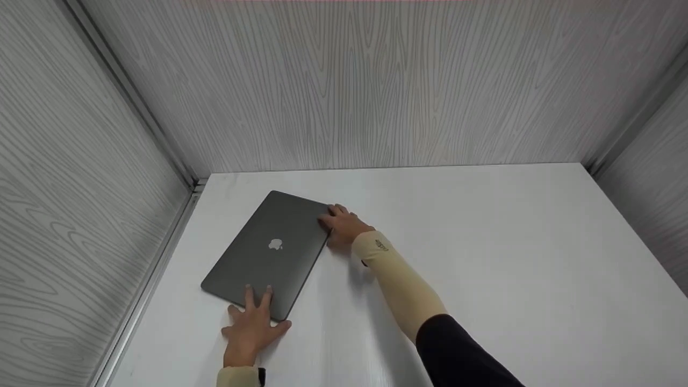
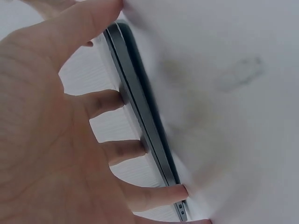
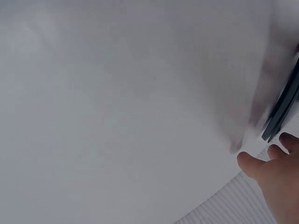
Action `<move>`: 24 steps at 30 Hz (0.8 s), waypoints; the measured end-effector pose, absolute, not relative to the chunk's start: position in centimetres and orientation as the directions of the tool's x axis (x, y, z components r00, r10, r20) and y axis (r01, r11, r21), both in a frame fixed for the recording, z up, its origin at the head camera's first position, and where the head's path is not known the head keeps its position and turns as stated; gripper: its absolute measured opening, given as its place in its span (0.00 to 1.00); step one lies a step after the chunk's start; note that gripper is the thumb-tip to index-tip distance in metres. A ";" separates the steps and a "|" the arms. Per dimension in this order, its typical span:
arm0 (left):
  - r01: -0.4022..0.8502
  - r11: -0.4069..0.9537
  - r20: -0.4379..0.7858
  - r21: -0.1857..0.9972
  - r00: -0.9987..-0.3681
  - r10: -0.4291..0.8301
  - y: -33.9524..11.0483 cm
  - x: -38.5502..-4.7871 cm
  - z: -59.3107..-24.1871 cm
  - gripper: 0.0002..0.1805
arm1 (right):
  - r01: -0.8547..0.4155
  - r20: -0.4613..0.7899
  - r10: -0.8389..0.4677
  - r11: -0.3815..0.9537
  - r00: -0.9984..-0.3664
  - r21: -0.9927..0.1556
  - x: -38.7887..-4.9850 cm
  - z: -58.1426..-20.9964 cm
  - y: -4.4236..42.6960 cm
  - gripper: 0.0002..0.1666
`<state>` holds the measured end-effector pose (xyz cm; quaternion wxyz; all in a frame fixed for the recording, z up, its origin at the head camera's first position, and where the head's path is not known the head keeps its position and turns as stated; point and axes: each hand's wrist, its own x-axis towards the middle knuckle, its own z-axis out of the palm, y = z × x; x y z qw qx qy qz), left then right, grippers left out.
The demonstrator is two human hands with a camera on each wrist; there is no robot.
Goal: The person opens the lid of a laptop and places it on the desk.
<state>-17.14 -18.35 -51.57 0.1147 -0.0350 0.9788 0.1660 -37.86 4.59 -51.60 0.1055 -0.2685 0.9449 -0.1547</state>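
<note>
A closed dark grey laptop (image 1: 252,258) with a pale apple logo lies at a slant on the white table. At its near end is my left hand (image 1: 250,330), fingers spread; two straight fingertips rest on the lid, while the thumb lies past the near corner. The left wrist view shows the laptop's thin side edge (image 2: 145,107) beside these fingers. My right hand (image 1: 346,228) touches the far right corner, some fingertips on the lid and others along the edge. In the right wrist view only part of that hand (image 3: 278,179) shows, by the laptop's corner (image 3: 280,109).
The white tabletop (image 1: 484,258) extends to the right of the laptop. Grey wood-grain panels stand behind (image 1: 376,86) and at the left (image 1: 70,215), with another panel (image 1: 656,177) on the right. A metal rail (image 1: 145,290) follows the table's left edge.
</note>
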 end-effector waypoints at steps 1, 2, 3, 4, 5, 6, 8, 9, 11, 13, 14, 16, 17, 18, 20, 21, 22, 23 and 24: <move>-0.109 0.943 -0.237 0.314 -0.971 -0.034 -18.4 -17.1 -51.5 0.51 | -0.470 -0.136 -0.545 0.805 -0.827 -0.363 -37.9 -51.5 4.3 0.43; -0.110 0.942 -0.236 0.317 -0.971 -0.034 -18.5 -17.0 -51.4 0.51 | -0.465 -0.148 -0.546 0.804 -0.825 -0.371 -38.0 -51.4 4.1 0.44; -0.109 0.941 -0.233 0.321 -0.972 -0.033 -18.5 -17.0 -51.4 0.51 | -0.461 -0.154 -0.542 0.807 -0.826 -0.370 -38.1 -51.4 3.9 0.44; -0.111 0.938 -0.234 0.328 -0.972 -0.033 -18.4 -17.0 -51.3 0.51 | -0.453 -0.161 -0.535 0.813 -0.830 -0.365 -38.2 -51.4 3.8 0.44; -0.117 0.935 -0.238 0.336 -0.971 -0.036 -18.4 -16.9 -51.3 0.51 | -0.445 -0.168 -0.527 0.819 -0.833 -0.363 -38.3 -51.4 3.7 0.45; -0.123 0.932 -0.242 0.342 -0.970 -0.040 -18.4 -16.9 -51.4 0.51 | -0.434 -0.178 -0.516 0.827 -0.838 -0.357 -38.3 -51.5 3.5 0.46; -0.134 0.927 -0.247 0.349 -0.968 -0.047 -18.3 -16.7 -51.4 0.50 | -0.406 -0.200 -0.495 0.840 -0.846 -0.360 -38.4 -51.7 3.4 0.48; -0.134 0.928 -0.246 0.349 -0.968 -0.048 -18.2 -16.6 -51.4 0.49 | -0.391 -0.213 -0.484 0.846 -0.849 -0.362 -38.4 -51.8 3.3 0.48; -0.127 0.928 -0.240 0.350 -0.970 -0.042 -18.1 -16.6 -51.4 0.48 | -0.363 -0.238 -0.466 0.854 -0.852 -0.373 -38.4 -51.8 3.2 0.49; -0.104 0.928 -0.220 0.358 -0.975 -0.024 -18.0 -16.6 -51.5 0.48 | -0.348 -0.251 -0.459 0.856 -0.853 -0.382 -38.4 -51.8 3.1 0.50; -0.092 0.925 -0.207 0.368 -0.978 -0.014 -18.0 -16.7 -51.6 0.47 | -0.341 -0.256 -0.454 0.858 -0.854 -0.384 -38.4 -51.7 3.1 0.50; -0.076 0.912 -0.181 0.402 -0.983 -0.002 -17.9 -16.9 -51.6 0.47 | -0.327 -0.268 -0.444 0.863 -0.855 -0.385 -38.5 -51.5 3.0 0.49; -0.073 0.903 -0.168 0.422 -0.986 -0.001 -17.9 -16.9 -51.6 0.47 | -0.316 -0.273 -0.434 0.868 -0.859 -0.384 -38.5 -51.3 2.9 0.49; -0.071 0.895 -0.154 0.440 -0.988 -0.003 -17.9 -17.0 -51.7 0.47 | -0.306 -0.279 -0.424 0.873 -0.861 -0.381 -38.6 -51.2 2.9 0.50; -0.075 0.876 -0.135 0.477 -0.991 -0.012 -17.9 -17.1 -51.7 0.47 | -0.285 -0.291 -0.400 0.886 -0.869 -0.366 -38.8 -50.9 2.8 0.50; -0.077 0.870 -0.127 0.487 -0.992 -0.016 -17.9 -17.1 -51.7 0.47 | -0.282 -0.292 -0.393 0.891 -0.872 -0.356 -38.9 -50.8 2.8 0.50; -0.079 0.864 -0.121 0.497 -0.992 -0.021 -17.9 -17.1 -51.7 0.46 | -0.283 -0.289 -0.390 0.894 -0.874 -0.348 -39.0 -50.8 2.8 0.50; -0.082 0.859 -0.116 0.506 -0.993 -0.026 -17.9 -17.1 -51.7 0.46 | -0.282 -0.288 -0.386 0.896 -0.877 -0.341 -39.0 -50.7 2.7 0.50; -0.084 0.853 -0.114 0.514 -0.993 -0.029 -17.8 -17.1 -51.7 0.46 | -0.290 -0.284 -0.388 0.897 -0.877 -0.334 -39.1 -50.7 2.7 0.51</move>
